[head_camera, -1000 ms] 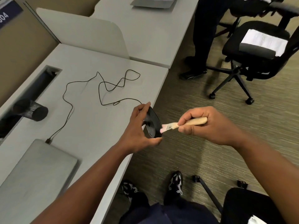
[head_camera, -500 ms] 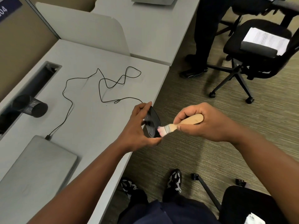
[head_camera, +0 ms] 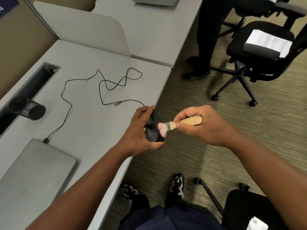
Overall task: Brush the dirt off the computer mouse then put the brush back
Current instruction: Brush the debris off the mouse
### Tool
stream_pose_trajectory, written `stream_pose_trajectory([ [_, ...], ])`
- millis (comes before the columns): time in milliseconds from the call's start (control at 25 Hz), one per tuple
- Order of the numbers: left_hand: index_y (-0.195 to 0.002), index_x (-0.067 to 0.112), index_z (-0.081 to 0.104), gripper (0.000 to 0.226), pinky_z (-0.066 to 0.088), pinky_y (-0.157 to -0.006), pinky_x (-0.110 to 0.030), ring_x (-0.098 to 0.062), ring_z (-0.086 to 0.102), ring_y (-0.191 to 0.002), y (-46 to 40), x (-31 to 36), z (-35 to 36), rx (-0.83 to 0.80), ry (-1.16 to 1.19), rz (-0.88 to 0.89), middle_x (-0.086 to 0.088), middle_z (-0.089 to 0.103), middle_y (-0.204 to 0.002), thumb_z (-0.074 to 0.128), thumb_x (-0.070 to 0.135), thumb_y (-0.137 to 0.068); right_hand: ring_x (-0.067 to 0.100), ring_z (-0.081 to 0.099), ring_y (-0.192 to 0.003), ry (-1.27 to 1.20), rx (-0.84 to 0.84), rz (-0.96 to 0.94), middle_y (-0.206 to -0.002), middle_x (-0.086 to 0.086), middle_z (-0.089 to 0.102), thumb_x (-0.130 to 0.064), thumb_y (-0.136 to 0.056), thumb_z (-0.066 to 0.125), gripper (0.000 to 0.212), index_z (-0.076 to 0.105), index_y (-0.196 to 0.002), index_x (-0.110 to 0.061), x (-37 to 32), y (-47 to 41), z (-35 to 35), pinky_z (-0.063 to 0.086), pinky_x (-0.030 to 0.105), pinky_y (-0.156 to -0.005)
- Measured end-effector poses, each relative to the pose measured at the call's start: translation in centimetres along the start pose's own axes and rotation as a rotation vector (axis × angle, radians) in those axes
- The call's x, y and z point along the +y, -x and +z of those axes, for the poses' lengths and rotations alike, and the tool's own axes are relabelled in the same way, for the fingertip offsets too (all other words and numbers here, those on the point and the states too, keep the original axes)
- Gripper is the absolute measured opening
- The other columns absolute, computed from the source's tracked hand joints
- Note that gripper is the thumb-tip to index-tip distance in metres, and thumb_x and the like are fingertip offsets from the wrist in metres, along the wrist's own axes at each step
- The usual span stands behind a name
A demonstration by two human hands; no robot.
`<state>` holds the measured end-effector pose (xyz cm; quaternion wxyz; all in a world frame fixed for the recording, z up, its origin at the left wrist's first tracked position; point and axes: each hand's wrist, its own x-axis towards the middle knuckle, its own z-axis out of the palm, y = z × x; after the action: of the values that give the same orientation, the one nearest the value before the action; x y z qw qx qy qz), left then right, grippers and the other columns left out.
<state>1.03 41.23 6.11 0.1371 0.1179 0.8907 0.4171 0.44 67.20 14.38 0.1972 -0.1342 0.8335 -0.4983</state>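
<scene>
My left hand (head_camera: 138, 131) grips a black computer mouse (head_camera: 153, 128) on its edge, held up just past the desk's front edge with its underside turned to the right. My right hand (head_camera: 201, 125) holds a small brush (head_camera: 179, 125) by its pale wooden handle. The pinkish bristles touch the mouse's face. The mouse's thin black cable (head_camera: 103, 87) loops across the grey desk (head_camera: 93, 123) to a closed laptop (head_camera: 33, 173).
A black mesh cup (head_camera: 27, 108) lies on its side by the cable slot at the left. A grey divider (head_camera: 79, 27) stands at the back. On the carpet at the right are a black office chair (head_camera: 259, 52) with papers and a standing person's legs (head_camera: 206, 37).
The brush has slid along the mouse, bristles now lower on its face, and my right hand has shifted slightly left. My left hand keeps its hold.
</scene>
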Motion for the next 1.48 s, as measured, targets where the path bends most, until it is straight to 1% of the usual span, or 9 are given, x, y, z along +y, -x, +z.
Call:
stream_pose_trajectory([
  [240,-0.163,0.03,0.019,0.129,0.041,-0.113,-0.02,-0.004,0.031,-0.141,0.0,0.1,0.2,0.002,-0.002,-0.015,0.025,0.022,-0.148,0.098,0.035,-0.062,0.001,0.053,-0.052,-0.015,-0.117,0.052,-0.063,-0.01,0.066,-0.01,-0.089,0.076,0.011,0.077,-0.086,-0.021,-0.2,0.3,-0.5,0.039,0.018,-0.048],
  [400,-0.163,0.034,0.019,0.128,0.042,-0.113,-0.023,-0.008,0.032,-0.143,-0.3,0.0,0.2,-0.005,-0.011,-0.005,0.025,0.022,-0.149,0.096,0.041,-0.061,0.002,0.053,-0.052,-0.053,0.061,0.033,-0.066,-0.007,0.068,-0.014,-0.091,0.076,0.009,0.077,-0.089,-0.023,-0.1,-0.1,-0.1,0.04,0.02,-0.047],
  [560,-0.163,0.032,0.018,0.129,0.04,-0.114,-0.021,-0.005,0.03,-0.143,-0.4,0.1,0.3,-0.003,-0.007,-0.01,0.026,0.022,-0.147,0.098,0.036,-0.062,0.0,0.054,-0.052,0.013,-0.119,0.062,-0.064,-0.012,0.067,-0.009,-0.088,0.075,0.012,0.077,-0.085,-0.021,-0.4,0.0,-0.7,0.041,0.019,-0.048],
  [720,-0.163,0.032,0.018,0.129,0.039,-0.114,-0.022,-0.006,0.03,-0.143,-0.4,0.1,0.2,-0.007,0.002,-0.009,0.029,0.021,-0.145,0.097,0.038,-0.062,0.003,0.054,-0.053,-0.005,0.065,0.033,-0.067,-0.008,0.069,-0.015,-0.09,0.075,0.01,0.077,-0.087,-0.024,-0.2,-0.3,-0.3,0.041,0.024,-0.049],
  [880,-0.163,0.032,0.018,0.13,0.041,-0.116,-0.026,-0.006,0.029,-0.143,-0.3,0.2,0.2,-0.007,-0.009,-0.009,0.029,0.02,-0.144,0.098,0.036,-0.061,-0.001,0.055,-0.052,0.016,-0.086,0.058,-0.063,-0.013,0.066,-0.01,-0.088,0.075,0.011,0.077,-0.085,-0.02,-0.5,0.0,-0.5,0.04,0.017,-0.048],
  [1040,-0.163,0.032,0.018,0.13,0.041,-0.117,-0.028,-0.007,0.031,-0.143,-0.3,0.4,0.3,-0.007,-0.016,-0.009,0.025,0.021,-0.149,0.098,0.039,-0.061,0.0,0.054,-0.052,-0.019,0.091,0.033,-0.068,-0.01,0.069,-0.015,-0.09,0.076,0.008,0.077,-0.088,-0.023,-0.2,-0.2,-0.3,0.04,0.019,-0.048],
  [1200,-0.163,0.032,0.017,0.131,0.04,-0.113,-0.021,-0.003,0.03,-0.14,-0.3,0.5,0.4,-0.002,-0.023,-0.024,0.026,0.019,-0.15,0.099,0.034,-0.062,0.001,0.053,-0.053,-0.005,-0.084,0.053,-0.065,-0.01,0.067,-0.008,-0.086,0.076,0.012,0.077,-0.083,-0.019,-0.6,0.2,-0.8,0.04,0.02,-0.048],
  [1360,-0.162,0.035,0.018,0.129,0.039,-0.11,-0.015,-0.002,0.033,-0.139,-0.2,0.5,0.6,-0.012,-0.005,-0.017,0.03,0.02,-0.146,0.099,0.035,-0.061,0.001,0.054,-0.055,-0.119,0.139,-0.054,-0.072,-0.014,0.068,-0.016,-0.093,0.076,0.005,0.077,-0.096,-0.019,-0.3,-0.2,0.0,0.04,0.018,-0.049],
  [1480,-0.162,0.034,0.019,0.129,0.039,-0.111,-0.016,-0.003,0.033,-0.14,-0.3,0.7,0.4,-0.003,-0.003,-0.007,0.033,0.018,-0.141,0.099,0.034,-0.061,-0.001,0.055,-0.055,-0.065,0.081,-0.022,-0.072,-0.015,0.068,-0.014,-0.091,0.076,0.007,0.077,-0.092,-0.021,-0.5,-0.3,0.4,0.04,0.016,-0.049],
])
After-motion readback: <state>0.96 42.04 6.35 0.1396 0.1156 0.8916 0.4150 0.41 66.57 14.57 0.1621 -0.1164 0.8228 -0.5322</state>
